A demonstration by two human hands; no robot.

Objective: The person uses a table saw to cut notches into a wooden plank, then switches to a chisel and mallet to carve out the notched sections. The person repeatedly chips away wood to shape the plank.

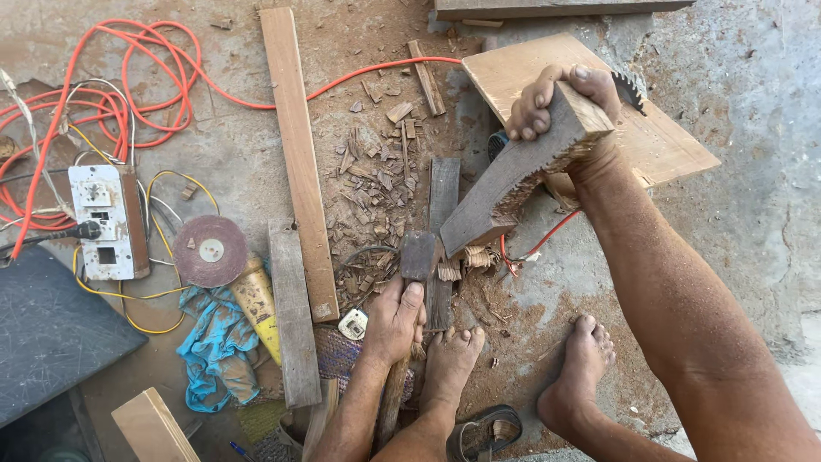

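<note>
My right hand (560, 98) grips the top end of a thick curved wooden piece (513, 175), held tilted with its lower end resting on a dark flat board (442, 231) on the ground. The piece's underside is rough and chipped. My left hand (395, 321) is closed around the wooden handle of a small axe whose dark metal head (419, 255) sits just left of the piece's lower end. Wood chips (376, 171) lie scattered around the board. My bare feet (513, 368) rest just below.
A long plank (299, 162) lies to the left. Orange cable (128, 77) coils at top left beside a white switch board (103, 222). A red grinding disc (210, 251), blue cloth (214, 342), a square wooden panel (599, 103) with a saw blade (631, 85), and a sandal (483, 432) are nearby.
</note>
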